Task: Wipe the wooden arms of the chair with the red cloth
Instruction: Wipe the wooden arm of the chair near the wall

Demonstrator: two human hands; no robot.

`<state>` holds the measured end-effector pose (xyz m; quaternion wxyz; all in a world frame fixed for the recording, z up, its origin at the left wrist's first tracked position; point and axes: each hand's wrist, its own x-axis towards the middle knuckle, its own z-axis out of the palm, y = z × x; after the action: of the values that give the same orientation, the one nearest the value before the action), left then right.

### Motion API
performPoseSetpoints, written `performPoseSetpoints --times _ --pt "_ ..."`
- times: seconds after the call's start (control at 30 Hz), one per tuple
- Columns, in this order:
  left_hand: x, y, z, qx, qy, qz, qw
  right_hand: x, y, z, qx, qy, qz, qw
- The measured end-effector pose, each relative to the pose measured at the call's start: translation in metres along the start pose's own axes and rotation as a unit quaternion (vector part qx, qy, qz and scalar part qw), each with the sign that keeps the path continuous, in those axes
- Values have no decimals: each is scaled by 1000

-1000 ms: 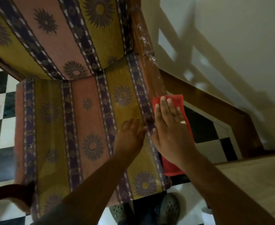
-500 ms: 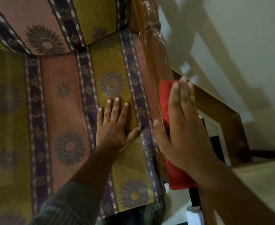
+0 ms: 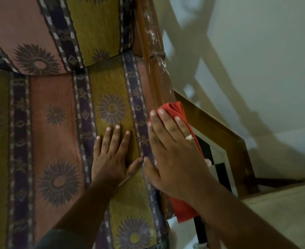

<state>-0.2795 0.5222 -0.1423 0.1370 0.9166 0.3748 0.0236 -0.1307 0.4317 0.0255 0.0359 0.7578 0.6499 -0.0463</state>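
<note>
The chair's right wooden arm (image 3: 158,72) runs from the top centre down to the middle, glossy brown with whitish dust streaks. The red cloth (image 3: 175,109) lies bunched over this arm. My right hand (image 3: 171,150) presses flat on the cloth, fingers spread, a ring on one finger; the cloth sticks out above my fingertips and below my wrist (image 3: 184,209). My left hand (image 3: 112,155) rests flat and empty on the patterned seat cushion (image 3: 58,123), just left of the arm. The chair's other arm is out of view.
The striped backrest cushion (image 3: 58,29) with sun motifs fills the top left. A pale wall (image 3: 256,60) with shadows stands right of the chair, edged by a brown wooden skirting (image 3: 220,132). Black-and-white floor tiles (image 3: 218,164) show between the arm and the skirting.
My right hand has slid the red cloth forward along the arm, and the cloth now bunches ahead of my fingertips. My left hand moved from beside the arm onto the seat cushion and lies flat.
</note>
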Motion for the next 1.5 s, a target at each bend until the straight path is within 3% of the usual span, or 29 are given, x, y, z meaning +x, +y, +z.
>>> performPoseSetpoints --times 0.1,0.23,0.43,0.6,0.7,0.87,1.07,1.27,1.4,1.5 --pt "0 0 -2 5 -6 0 1000 18 6 -4 76 33 60 995" --pt "1 0 -3 14 -13 -4 1000 19 14 -2 294 50 198 934" --pt "0 0 -1 13 -3 -7 1000 -5 2 7 136 51 135 980" --pt "0 -2 5 11 7 1 1000 30 9 -1 13 35 54 998" --pt "-1 -1 2 18 0 -1 1000 57 17 -6 29 49 50 997" --pt "2 2 -5 27 -13 -3 1000 66 22 -5 174 69 140 972" --pt "1 1 -2 28 -25 4 999 55 13 -3 66 78 124 987" --pt "5 6 -14 46 -68 29 996 84 18 -14 -49 8 43 998" --pt "25 1 -23 34 -85 69 993 108 32 -17 68 30 81 994" --pt "65 -8 -31 45 -108 80 990 107 34 -13 227 47 173 957"
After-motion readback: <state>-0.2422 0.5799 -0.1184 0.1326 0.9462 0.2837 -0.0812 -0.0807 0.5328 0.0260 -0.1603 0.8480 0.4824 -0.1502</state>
